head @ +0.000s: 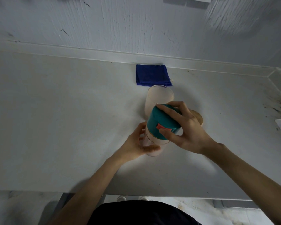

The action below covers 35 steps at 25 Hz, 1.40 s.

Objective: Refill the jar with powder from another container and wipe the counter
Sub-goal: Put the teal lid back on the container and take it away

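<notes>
Wood of a round lid [198, 117] peeks out behind the right hand [187, 129], mostly hidden. That hand grips the teal cap [162, 118] of a clear container [152, 143], whose base the left hand [136, 143] wraps. Its contents are hard to read. An open frosted jar [159, 98] stands just behind. A folded blue cloth [152, 75] lies by the wall on the pale counter [63, 119], stained at right.

Teal lid [163, 118] with orange-red tab [160, 126]; blue cloth [152, 75]; off-white counter [63, 111]; tan wooden lid [198, 117]
</notes>
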Each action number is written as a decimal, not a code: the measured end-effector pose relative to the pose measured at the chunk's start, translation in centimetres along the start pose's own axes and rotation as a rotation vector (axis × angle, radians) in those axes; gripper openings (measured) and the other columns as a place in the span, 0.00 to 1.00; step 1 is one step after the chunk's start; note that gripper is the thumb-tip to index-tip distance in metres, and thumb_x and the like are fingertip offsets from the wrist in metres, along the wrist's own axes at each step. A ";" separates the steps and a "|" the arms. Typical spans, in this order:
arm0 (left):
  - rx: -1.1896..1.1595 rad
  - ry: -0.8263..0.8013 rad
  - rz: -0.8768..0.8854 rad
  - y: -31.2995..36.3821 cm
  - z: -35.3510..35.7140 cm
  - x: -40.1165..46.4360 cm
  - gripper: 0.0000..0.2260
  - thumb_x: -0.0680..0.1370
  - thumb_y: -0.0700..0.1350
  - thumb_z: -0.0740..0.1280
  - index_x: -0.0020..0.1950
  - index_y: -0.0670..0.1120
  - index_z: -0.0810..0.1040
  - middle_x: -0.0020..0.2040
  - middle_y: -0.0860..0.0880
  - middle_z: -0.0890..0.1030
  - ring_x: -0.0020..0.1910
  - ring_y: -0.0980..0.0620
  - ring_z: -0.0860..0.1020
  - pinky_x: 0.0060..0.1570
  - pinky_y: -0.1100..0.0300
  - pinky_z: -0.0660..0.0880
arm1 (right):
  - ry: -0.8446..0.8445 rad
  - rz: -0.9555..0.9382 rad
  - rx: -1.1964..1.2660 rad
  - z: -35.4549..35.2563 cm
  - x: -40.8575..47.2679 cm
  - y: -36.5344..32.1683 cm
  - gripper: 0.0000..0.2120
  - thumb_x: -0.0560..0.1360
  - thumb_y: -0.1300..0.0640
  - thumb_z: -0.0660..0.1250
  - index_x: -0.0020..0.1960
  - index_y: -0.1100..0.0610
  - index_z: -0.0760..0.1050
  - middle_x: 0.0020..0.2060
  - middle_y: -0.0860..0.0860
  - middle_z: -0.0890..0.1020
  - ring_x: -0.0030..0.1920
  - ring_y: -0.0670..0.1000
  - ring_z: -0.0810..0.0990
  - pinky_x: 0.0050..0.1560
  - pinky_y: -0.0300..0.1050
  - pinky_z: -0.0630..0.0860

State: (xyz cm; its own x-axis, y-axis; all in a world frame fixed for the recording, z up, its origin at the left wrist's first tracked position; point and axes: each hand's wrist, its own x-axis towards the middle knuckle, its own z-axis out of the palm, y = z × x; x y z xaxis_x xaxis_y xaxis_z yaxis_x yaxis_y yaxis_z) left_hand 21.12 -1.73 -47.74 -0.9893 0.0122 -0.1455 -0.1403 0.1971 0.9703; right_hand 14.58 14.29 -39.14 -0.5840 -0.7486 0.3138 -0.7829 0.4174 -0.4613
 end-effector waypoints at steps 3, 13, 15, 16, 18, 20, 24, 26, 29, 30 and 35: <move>0.003 -0.001 -0.003 0.2 -0.1 -0.1 0.29 0.66 0.42 0.74 0.57 0.58 0.60 0.55 0.57 0.70 0.57 0.56 0.69 0.42 0.76 0.70 | 0.094 0.006 0.036 -0.2 0.3 -0.3 0.25 0.70 0.48 0.61 0.64 0.57 0.69 0.56 0.60 0.71 0.56 0.48 0.68 0.56 0.21 0.64; 0.034 -0.014 -0.045 0.4 -0.2 0.0 0.32 0.65 0.43 0.74 0.62 0.53 0.61 0.57 0.55 0.70 0.58 0.56 0.68 0.56 0.59 0.68 | 0.052 -0.125 0.014 0.0 -0.3 0.5 0.25 0.69 0.48 0.63 0.64 0.55 0.66 0.57 0.52 0.65 0.60 0.48 0.66 0.60 0.28 0.65; 0.028 -0.020 -0.038 0.5 -0.3 -0.1 0.30 0.65 0.43 0.75 0.58 0.57 0.61 0.56 0.56 0.71 0.58 0.55 0.69 0.55 0.59 0.69 | 0.042 -0.125 0.008 0.0 -0.2 0.5 0.25 0.69 0.49 0.64 0.64 0.56 0.67 0.58 0.51 0.64 0.60 0.49 0.65 0.61 0.28 0.65; 0.028 -0.022 -0.037 0.5 -0.4 -0.1 0.30 0.64 0.43 0.75 0.56 0.59 0.61 0.55 0.57 0.71 0.58 0.54 0.69 0.55 0.59 0.69 | 0.032 -0.121 0.008 0.0 -0.1 0.5 0.26 0.69 0.49 0.64 0.64 0.55 0.67 0.58 0.51 0.64 0.60 0.50 0.65 0.61 0.28 0.65; 0.035 -0.031 -0.037 0.6 -0.5 -0.1 0.30 0.63 0.45 0.76 0.54 0.63 0.62 0.54 0.60 0.71 0.59 0.53 0.70 0.56 0.57 0.70 | 0.004 -0.122 0.014 0.1 0.1 0.4 0.25 0.69 0.48 0.63 0.65 0.54 0.65 0.58 0.51 0.64 0.60 0.49 0.65 0.61 0.27 0.64; 0.032 -0.051 -0.030 1.0 -0.6 -0.2 0.32 0.59 0.50 0.78 0.53 0.67 0.62 0.56 0.59 0.71 0.61 0.52 0.70 0.60 0.53 0.71 | -0.029 -0.136 0.010 0.3 0.2 0.4 0.25 0.70 0.48 0.62 0.65 0.52 0.63 0.58 0.51 0.63 0.60 0.47 0.64 0.61 0.25 0.62; 0.046 -0.083 -0.015 1.4 -0.6 -0.1 0.32 0.53 0.58 0.74 0.51 0.72 0.62 0.60 0.52 0.70 0.61 0.51 0.71 0.61 0.49 0.73 | -0.093 -0.118 -0.008 0.4 0.0 0.2 0.26 0.69 0.46 0.61 0.66 0.49 0.60 0.59 0.49 0.60 0.60 0.46 0.61 0.58 0.19 0.60; 0.052 -0.097 -0.021 1.5 -0.6 -0.1 0.30 0.54 0.59 0.73 0.50 0.74 0.61 0.61 0.53 0.70 0.61 0.52 0.71 0.60 0.49 0.73 | -0.113 -0.103 -0.023 0.5 -0.1 0.2 0.27 0.69 0.45 0.60 0.66 0.48 0.59 0.60 0.48 0.59 0.60 0.46 0.61 0.55 0.18 0.61; 0.006 -0.078 -0.016 1.5 -0.3 -0.2 0.31 0.59 0.52 0.75 0.55 0.65 0.63 0.58 0.58 0.70 0.59 0.57 0.71 0.61 0.56 0.72 | -0.120 -0.065 -0.025 1.2 -0.5 0.2 0.27 0.69 0.44 0.60 0.66 0.47 0.59 0.60 0.48 0.59 0.60 0.45 0.61 0.55 0.19 0.61; -0.011 -0.063 -0.019 1.5 -0.1 -0.3 0.30 0.62 0.46 0.76 0.56 0.61 0.64 0.57 0.59 0.71 0.57 0.58 0.72 0.61 0.59 0.72 | -0.106 -0.049 -0.031 1.5 -0.6 0.2 0.27 0.69 0.44 0.60 0.66 0.48 0.59 0.60 0.48 0.59 0.60 0.46 0.60 0.55 0.20 0.61; 0.004 -0.046 0.023 1.6 0.2 -0.8 0.26 0.66 0.38 0.73 0.52 0.61 0.65 0.49 0.62 0.73 0.48 0.64 0.74 0.49 0.77 0.69 | -0.044 -0.022 -0.064 2.1 -0.9 0.0 0.27 0.69 0.44 0.60 0.66 0.50 0.60 0.60 0.50 0.60 0.61 0.48 0.61 0.59 0.26 0.60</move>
State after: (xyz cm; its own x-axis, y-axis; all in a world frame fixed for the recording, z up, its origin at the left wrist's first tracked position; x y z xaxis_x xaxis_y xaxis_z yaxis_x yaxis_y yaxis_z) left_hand 21.67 -1.19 -46.08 -0.9893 0.0615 -0.1323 -0.1176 0.2006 0.9726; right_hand 15.53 13.87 -41.13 -0.5580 -0.7792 0.2854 -0.8082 0.4322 -0.4000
